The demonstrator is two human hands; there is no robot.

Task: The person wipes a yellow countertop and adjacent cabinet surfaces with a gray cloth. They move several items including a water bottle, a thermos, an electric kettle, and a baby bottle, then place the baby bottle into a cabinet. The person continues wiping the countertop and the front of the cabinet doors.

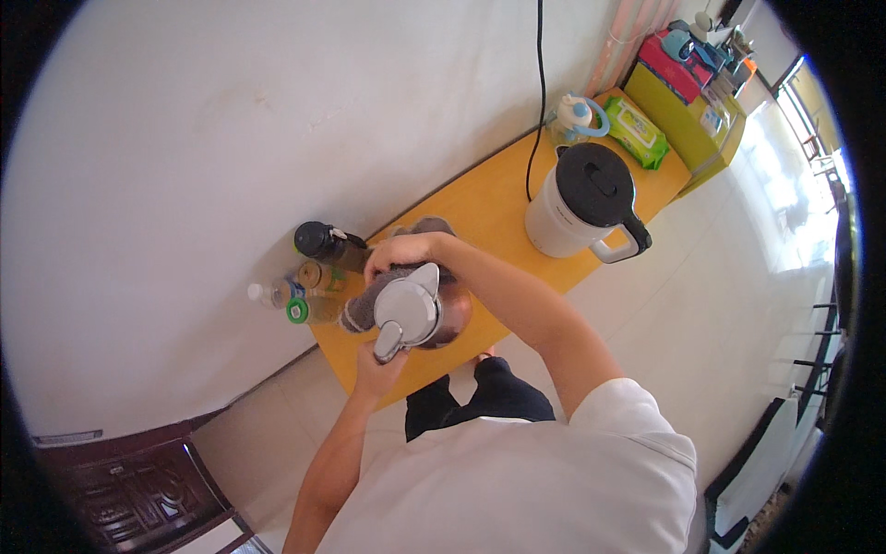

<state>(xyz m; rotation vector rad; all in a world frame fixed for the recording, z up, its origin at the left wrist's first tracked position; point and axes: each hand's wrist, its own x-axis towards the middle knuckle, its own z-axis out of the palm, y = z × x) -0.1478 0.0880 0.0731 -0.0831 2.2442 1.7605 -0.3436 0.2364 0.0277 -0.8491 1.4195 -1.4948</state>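
Observation:
A metal thermos pot (448,314) with a white and silver lid stands at the near end of the yellow table (498,198). My left hand (377,367) is closed on its handle, on the near side. My right hand (397,254) reaches across behind the pot, its fingers curled on a grey cloth (363,307) that lies beside it. A dark bottle (328,243), a jar (318,277), a clear bottle with a white cap (272,294) and a green-capped bottle (309,309) stand together at the wall side, left of the cloth.
A white kettle (561,222) with black lid stands rightward, before a clear bottle (577,120) and green wipes pack (637,129). A cord (540,83) hangs down the wall. Stacked boxes (701,138) stand at the far end. A dark wooden door (129,489) is at lower left.

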